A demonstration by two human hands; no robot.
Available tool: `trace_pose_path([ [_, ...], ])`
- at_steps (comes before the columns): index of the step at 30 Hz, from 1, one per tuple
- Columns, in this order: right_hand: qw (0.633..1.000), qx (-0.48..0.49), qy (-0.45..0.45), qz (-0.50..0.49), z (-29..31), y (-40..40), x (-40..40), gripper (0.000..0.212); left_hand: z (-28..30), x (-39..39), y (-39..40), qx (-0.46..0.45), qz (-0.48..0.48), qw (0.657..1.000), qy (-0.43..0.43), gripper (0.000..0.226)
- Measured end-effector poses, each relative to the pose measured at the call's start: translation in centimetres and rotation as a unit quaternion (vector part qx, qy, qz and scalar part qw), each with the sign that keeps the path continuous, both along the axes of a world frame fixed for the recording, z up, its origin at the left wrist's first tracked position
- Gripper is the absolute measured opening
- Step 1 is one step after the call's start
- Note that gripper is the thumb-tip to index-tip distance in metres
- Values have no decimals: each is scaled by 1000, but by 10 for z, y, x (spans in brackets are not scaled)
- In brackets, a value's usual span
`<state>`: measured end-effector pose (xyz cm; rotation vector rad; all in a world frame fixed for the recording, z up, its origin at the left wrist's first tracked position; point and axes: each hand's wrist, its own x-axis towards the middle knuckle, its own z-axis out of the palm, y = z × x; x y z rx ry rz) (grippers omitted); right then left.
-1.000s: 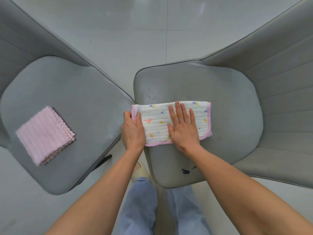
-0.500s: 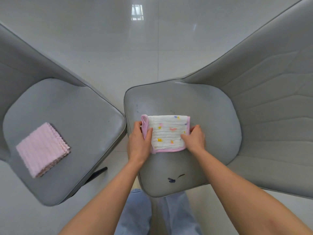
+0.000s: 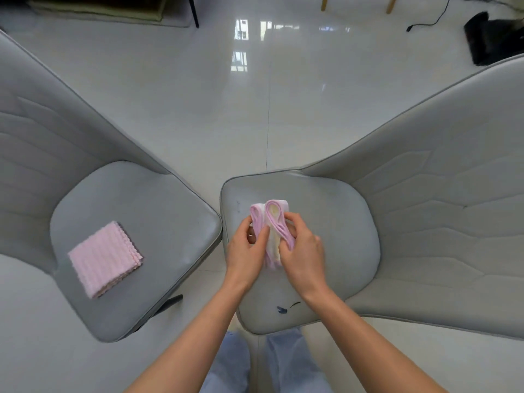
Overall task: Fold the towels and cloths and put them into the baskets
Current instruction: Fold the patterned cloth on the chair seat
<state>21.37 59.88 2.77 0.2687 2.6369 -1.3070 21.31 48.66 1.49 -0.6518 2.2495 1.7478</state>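
Head view, looking down at two grey padded chairs set side by side on a glossy pale tiled floor (image 3: pixel 198 109).

Right chair (image 3: pixel 340 222): both hands work over the near left part of the seat. A small white cloth with pink edging (image 3: pixel 272 219) is held up on edge between them, folded into several layers, with pink hem loops showing at the top. Whether its lower edge touches the seat cannot be told.

Left hand (image 3: pixel 246 249): fingers curled, thumb and fingers pinching the left side of the folded cloth.

Right hand (image 3: pixel 301 251): fingers curled round the right side of the cloth, with the thumb pressing against the pink hem.

A dark scribble mark (image 3: pixel 287 307) shows on the near edge of the right seat.

Left chair (image 3: pixel 136 208): a folded pink ribbed cloth (image 3: pixel 105 258) lies flat on the near left part of the seat, well apart from the hands, its zigzag edges stacked.

Blue jeans (image 3: pixel 263 364) of the person show at the bottom, between the forearms.

Far right: a dark object (image 3: pixel 493 38) and a black cable (image 3: pixel 431 21) lie on the floor.
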Motion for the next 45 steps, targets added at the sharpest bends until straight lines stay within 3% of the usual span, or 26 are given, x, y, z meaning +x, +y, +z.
trace_pose_path([
  [6, 995, 69, 21, 73, 87, -15, 12, 56, 97, 10, -8, 55, 15, 998, 11, 13],
  [15, 980, 71, 107, 150, 176, -42, 49, 70, 189, 40, -41, 113, 46, 992, 6, 19],
  [19, 969, 101, 163, 153, 193, -58, 62, 54, 212, 43, -48, 145, 89, 985, -10, 24],
  [22, 953, 75, 183, 229, 202, -72, 77, 54, 218, 39, -58, 143, 120, 982, -20, 19],
  [24, 960, -18, 160, 230, 212, -68, 79, 45, 227, 35, -79, 163, 84, 983, -15, 17],
  [26, 964, -64, 208, 152, 221, -53, 75, 33, 238, 36, -107, 123, -18, 992, 4, 14],
  [28, 954, -38, 272, 117, 229, -35, 65, 30, 247, 40, -134, 79, -113, 990, 23, 11],
  [30, 947, 5, 281, 155, 230, -22, 52, 35, 255, 42, -151, 67, -163, 984, 25, 10],
  [34, 899, 74, 310, 299, 226, -15, 40, 28, 265, 48, -162, 71, -179, 981, 31, 9],
  [38, 839, 131, 404, 340, 232, -27, 45, 20, 264, 56, -163, 93, -170, 981, 29, 11],
  [40, 840, 161, 382, 350, 231, -34, 41, 24, 262, 58, -163, 105, -159, 981, 24, 14],
  [45, 892, 133, 165, 399, 223, -49, 26, 49, 252, 54, -166, 120, -77, 990, 17, 18],
])
